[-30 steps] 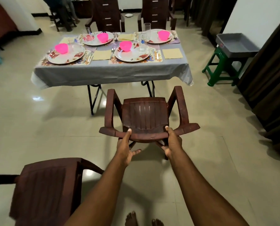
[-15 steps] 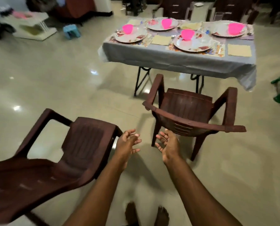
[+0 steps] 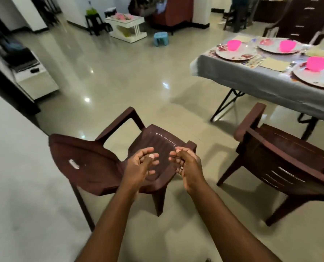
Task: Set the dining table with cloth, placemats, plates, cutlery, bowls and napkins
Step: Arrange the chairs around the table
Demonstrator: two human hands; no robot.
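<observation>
The dining table (image 3: 251, 82) stands at the upper right under a grey cloth, set with patterned plates (image 3: 235, 52), pink bowls (image 3: 234, 45), placemats and yellow napkins (image 3: 274, 63). A brown plastic chair (image 3: 93, 163) stands in front of me. My left hand (image 3: 140, 167) and my right hand (image 3: 187, 163) hover side by side above its seat, fingers loosely curled, holding nothing and touching nothing. A second brown chair (image 3: 285, 154) stands at the right, beside the table's near edge.
A white wall (image 3: 10, 176) runs close on my left, with a white cabinet (image 3: 34, 80) behind it. A white low table (image 3: 127, 27), a dark stool (image 3: 95, 23) and a small blue stool (image 3: 160, 37) stand far back on the glossy tiled floor.
My hands have let go of the right chair's backrest. My view has swung left, and both hands now hang over the other chair's seat.
</observation>
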